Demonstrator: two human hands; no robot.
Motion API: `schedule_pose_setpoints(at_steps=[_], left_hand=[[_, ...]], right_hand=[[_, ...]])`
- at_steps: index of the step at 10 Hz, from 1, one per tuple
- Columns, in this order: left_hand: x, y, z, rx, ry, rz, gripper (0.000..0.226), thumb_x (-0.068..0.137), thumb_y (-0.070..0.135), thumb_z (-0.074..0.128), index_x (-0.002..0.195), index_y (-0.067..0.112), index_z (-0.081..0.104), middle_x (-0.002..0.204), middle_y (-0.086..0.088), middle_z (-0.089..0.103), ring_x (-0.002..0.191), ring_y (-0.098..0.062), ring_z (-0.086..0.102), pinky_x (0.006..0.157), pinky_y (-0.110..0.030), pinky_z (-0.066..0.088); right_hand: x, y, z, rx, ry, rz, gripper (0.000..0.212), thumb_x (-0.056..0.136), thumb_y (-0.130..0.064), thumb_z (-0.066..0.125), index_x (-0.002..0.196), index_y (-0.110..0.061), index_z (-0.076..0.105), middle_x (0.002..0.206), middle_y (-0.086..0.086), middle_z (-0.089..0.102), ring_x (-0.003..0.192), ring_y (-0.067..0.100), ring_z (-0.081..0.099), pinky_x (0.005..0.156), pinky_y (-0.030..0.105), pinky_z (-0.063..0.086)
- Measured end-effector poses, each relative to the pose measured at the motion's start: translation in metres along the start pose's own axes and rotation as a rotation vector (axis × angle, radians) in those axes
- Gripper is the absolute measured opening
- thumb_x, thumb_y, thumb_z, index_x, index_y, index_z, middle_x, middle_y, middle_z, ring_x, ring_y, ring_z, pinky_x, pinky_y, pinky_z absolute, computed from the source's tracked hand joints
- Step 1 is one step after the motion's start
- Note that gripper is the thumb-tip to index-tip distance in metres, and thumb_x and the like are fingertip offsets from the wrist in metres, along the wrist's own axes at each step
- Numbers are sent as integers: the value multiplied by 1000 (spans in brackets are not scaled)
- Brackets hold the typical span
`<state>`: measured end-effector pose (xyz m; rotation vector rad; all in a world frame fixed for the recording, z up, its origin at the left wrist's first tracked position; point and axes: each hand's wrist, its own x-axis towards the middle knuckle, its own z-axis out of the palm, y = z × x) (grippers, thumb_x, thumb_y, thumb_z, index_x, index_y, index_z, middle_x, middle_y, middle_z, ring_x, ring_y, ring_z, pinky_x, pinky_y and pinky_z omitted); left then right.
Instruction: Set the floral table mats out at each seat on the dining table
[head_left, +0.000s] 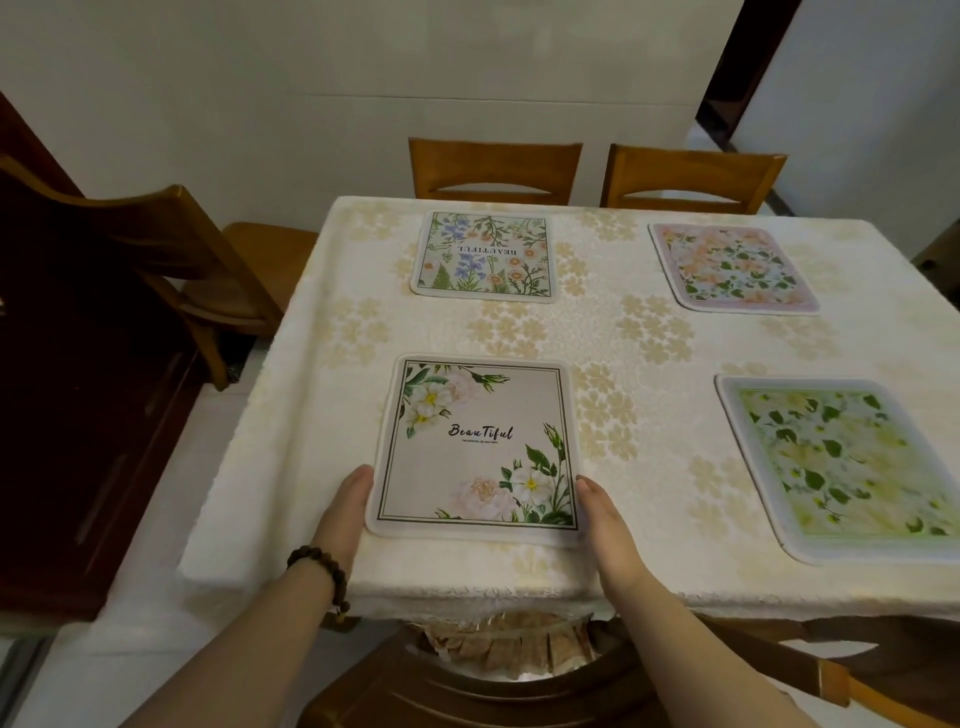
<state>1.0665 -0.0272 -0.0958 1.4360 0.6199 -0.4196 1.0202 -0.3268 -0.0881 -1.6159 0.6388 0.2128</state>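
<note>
Our left hand (347, 503) and right hand (602, 512) lay open, flanking the "Beautiful" mat (475, 446) on the tablecloth (644, 332).

Home dining rm: clothed table (613, 332) w/ wooden chairs (496, 169).

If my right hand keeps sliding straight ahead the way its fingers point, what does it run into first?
Probably nothing soon. The right hand points up along the right edge of the "Beautiful" mat; ahead is bare tablecloth, passing between the blue-flowered mat and the pink-flowered mat.
</note>
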Motion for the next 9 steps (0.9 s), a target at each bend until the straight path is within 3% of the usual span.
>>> schedule_pose_setpoints(at_steps=[2,3,6,7,8,9], left_hand=[[-3,6,7,-55,1,-24,57,90,58,46,139,28,42,113,12,55,96,-7,52,92,-29,32],[-1,2,6,-66,1,-50,63,90,58,45,143,24,39,131,7,49,119,-16,46,103,-31,29],[-17,4,6,-111,-2,-24,37,92,54,44,117,30,56,100,18,69,82,-2,63,77,-16,41],[-21,9,6,-175,26,27,54,94,51,41,140,23,41,139,1,47,119,-13,45,99,-29,31],[-44,19,15,-235,-42,110,53,97,48,36,144,22,36,146,-2,42,133,-18,37,113,-33,24],[-59,23,31,-233,-121,155,50,98,46,35,142,22,38,139,-2,47,127,-16,43,109,-32,28]], right_hand=[[4,-10,0,7,-21,19,53,98,-47,40,144,-21,41,148,0,44,136,20,38,114,38,27],[4,-7,-1,9,-20,16,52,99,-46,39,144,-20,42,148,1,44,136,21,39,114,38,27],[-1,-12,-8,10,-12,20,54,99,-49,37,145,-22,40,150,0,41,137,21,37,116,43,25],[-5,-17,-15,103,31,0,56,98,-50,39,148,-26,34,155,-3,33,141,20,31,117,44,23],[-20,-24,-22,218,77,-63,54,98,-49,40,147,-27,36,153,1,37,136,20,39,112,42,32],[-32,-28,-25,328,109,-93,51,98,-47,42,144,-27,40,148,5,42,129,22,46,107,44,38]])
